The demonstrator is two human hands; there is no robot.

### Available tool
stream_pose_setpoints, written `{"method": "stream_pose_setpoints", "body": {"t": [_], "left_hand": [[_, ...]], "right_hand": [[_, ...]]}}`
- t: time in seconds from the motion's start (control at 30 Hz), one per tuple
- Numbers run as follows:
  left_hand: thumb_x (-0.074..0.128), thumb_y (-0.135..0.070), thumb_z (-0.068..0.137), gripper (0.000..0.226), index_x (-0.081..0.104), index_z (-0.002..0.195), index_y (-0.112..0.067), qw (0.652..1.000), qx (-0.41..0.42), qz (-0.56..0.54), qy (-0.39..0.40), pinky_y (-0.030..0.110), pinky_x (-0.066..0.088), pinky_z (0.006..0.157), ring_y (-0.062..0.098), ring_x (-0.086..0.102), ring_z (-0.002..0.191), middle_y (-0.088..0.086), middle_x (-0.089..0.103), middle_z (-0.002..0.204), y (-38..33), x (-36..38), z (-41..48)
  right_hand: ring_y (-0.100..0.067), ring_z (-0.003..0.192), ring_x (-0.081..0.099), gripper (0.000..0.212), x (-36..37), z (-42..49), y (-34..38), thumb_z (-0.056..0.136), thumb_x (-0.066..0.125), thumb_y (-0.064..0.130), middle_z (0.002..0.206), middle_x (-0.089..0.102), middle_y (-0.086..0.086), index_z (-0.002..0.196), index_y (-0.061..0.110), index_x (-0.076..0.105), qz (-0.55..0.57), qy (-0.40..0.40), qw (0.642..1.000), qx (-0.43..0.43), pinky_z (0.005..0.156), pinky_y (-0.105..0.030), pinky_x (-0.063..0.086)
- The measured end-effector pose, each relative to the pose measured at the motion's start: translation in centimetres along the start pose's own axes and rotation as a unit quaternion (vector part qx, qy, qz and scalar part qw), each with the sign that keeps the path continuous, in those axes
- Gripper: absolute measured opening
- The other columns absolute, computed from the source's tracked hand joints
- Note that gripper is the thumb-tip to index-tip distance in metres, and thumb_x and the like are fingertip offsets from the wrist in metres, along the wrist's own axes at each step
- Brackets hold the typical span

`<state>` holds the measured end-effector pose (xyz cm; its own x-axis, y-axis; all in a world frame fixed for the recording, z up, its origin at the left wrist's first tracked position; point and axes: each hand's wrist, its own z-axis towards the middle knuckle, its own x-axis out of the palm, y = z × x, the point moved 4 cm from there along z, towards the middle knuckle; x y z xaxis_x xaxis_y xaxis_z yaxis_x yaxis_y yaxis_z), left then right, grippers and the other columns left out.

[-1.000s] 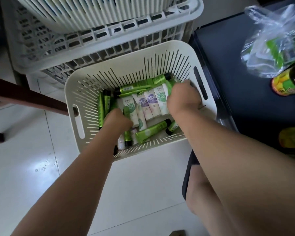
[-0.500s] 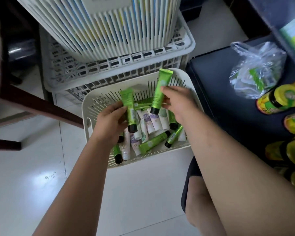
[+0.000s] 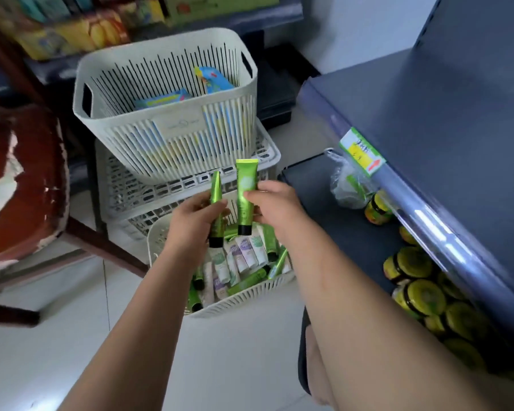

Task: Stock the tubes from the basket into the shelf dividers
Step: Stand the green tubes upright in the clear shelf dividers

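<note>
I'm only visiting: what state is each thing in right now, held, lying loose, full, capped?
Left hand, grips a green tube, cap down.
Right hand, pinches a second green tube, cap down.
Floor basket, holds many loose tubes, capped.
Upper basket, stacked on a crate, holds blue packets.
Plastic bag, crumpled on the dark shelf.
Jars, lids on.

The left hand (image 3: 195, 216) covers the middle of its green tube (image 3: 215, 188); the forearm hides the basket's (image 3: 250, 301) left side. Jars (image 3: 421, 298), perhaps yellow-lidded, blur beneath the shelf lip (image 3: 427, 221).
</note>
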<state>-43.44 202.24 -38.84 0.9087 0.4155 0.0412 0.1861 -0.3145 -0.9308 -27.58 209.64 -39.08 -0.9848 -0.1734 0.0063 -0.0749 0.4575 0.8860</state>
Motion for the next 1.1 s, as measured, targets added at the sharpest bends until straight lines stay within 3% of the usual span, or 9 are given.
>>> {"method": "stream_pose_setpoints", "body": {"t": [0.1,0.2,0.27,0.3,0.37,0.6,0.73,0.9,1.1], "left_hand": [[0.073,-0.017,0.093,0.014,0.077,0.105,-0.02,0.995,0.077,0.041,0.04,0.041,0.059,0.084,0.024,0.07,0.088,0.008,0.077,0.099,-3.9,2.3,-2.8],[0.067,-0.008,0.096,0.02,0.075,0.112,-0.015,0.984,0.151,0.039,0.091,0.039,0.059,0.087,0.026,0.073,0.094,0.012,0.077,0.102,-7.7,5.8,-6.1],[0.064,-0.004,0.097,0.02,0.075,0.112,-0.012,0.976,0.18,0.037,0.118,0.031,0.06,0.079,0.023,0.075,0.09,0.008,0.079,0.1,-9.7,8.4,-7.8],[0.063,-0.003,0.097,0.02,0.076,0.108,-0.014,0.972,0.191,0.029,0.134,0.03,0.059,0.073,0.02,0.074,0.085,0.006,0.079,0.095,-10.6,10.0,-8.9],[0.062,-0.003,0.097,0.022,0.078,0.1,-0.018,0.964,0.208,0.016,0.162,0.029,0.057,0.066,0.018,0.071,0.076,0.004,0.077,0.086,-12.2,12.9,-11.1],[0.058,-0.001,0.093,0.023,0.077,0.099,-0.011,0.928,0.238,-0.001,0.286,0.055,0.057,0.085,0.031,0.068,0.084,0.015,0.074,0.093,-16.3,21.7,-18.0],[0.062,-0.004,0.093,0.016,0.075,0.103,-0.007,0.903,0.244,0.002,0.354,0.043,0.057,0.085,0.024,0.067,0.086,0.01,0.072,0.094,-16.6,26.8,-22.8],[0.061,0.001,0.095,0.015,0.071,0.096,-0.011,0.858,0.234,-0.007,0.457,0.031,0.059,0.07,0.023,0.061,0.087,0.016,0.063,0.096,-16.1,32.9,-30.3],[0.068,-0.005,0.088,0.019,0.069,0.105,0.004,0.774,0.253,0.037,0.579,0.053,0.059,0.093,0.026,0.068,0.093,0.021,0.065,0.101,-14.9,39.2,-40.4]], "right_hand": [[-0.015,0.086,0.07,0.019,-1.9,-3.7,3.4,0.083,0.079,0.017,0.085,0.07,0.009,0.087,0.03,0.066,-0.004,-0.025,0.999,-0.037,0.089,-0.047,0.06],[-0.025,0.093,0.074,0.03,-4.6,-7.5,6.8,0.074,0.08,0.02,0.093,0.075,-0.002,0.102,0.022,0.073,0.038,-0.06,0.994,-0.081,0.087,-0.054,0.06],[-0.028,0.088,0.074,0.014,-6.9,-9.9,8.7,0.075,0.079,0.017,0.081,0.076,0.0,0.082,0.029,0.078,0.073,-0.081,0.988,-0.109,0.089,-0.057,0.059],[-0.028,0.086,0.073,0.02,-8.4,-11.5,9.7,0.077,0.078,0.016,0.075,0.074,0.002,0.071,0.035,0.077,0.091,-0.092,0.985,-0.117,0.091,-0.058,0.057],[-0.032,0.09,0.074,0.013,-11.1,-14.6,11.4,0.069,0.08,0.023,0.079,0.075,-0.001,0.071,0.035,0.076,0.101,-0.132,0.974,-0.154,0.094,-0.058,0.056],[-0.019,0.087,0.069,0.015,-20.6,-25.6,15.1,0.089,0.068,0.003,0.089,0.076,-0.004,0.089,0.017,0.072,0.034,-0.191,0.939,-0.285,0.09,-0.05,0.057],[-0.012,0.085,0.067,0.016,-27.6,-33.1,13.8,0.091,0.069,0.005,0.095,0.075,-0.008,0.096,0.02,0.073,-0.015,-0.272,0.914,-0.302,0.082,-0.037,0.055],[-0.013,0.088,0.072,0.015,-33.8,-41.9,11.7,0.088,0.074,0.011,0.096,0.077,-0.001,0.094,0.025,0.074,-0.028,-0.359,0.884,-0.297,0.09,-0.046,0.058],[-0.015,0.094,0.073,0.02,-38.1,-51.9,8.1,0.089,0.072,0.01,0.1,0.077,-0.003,0.107,0.017,0.073,-0.069,-0.446,0.846,-0.283,0.086,-0.034,0.059]]}}
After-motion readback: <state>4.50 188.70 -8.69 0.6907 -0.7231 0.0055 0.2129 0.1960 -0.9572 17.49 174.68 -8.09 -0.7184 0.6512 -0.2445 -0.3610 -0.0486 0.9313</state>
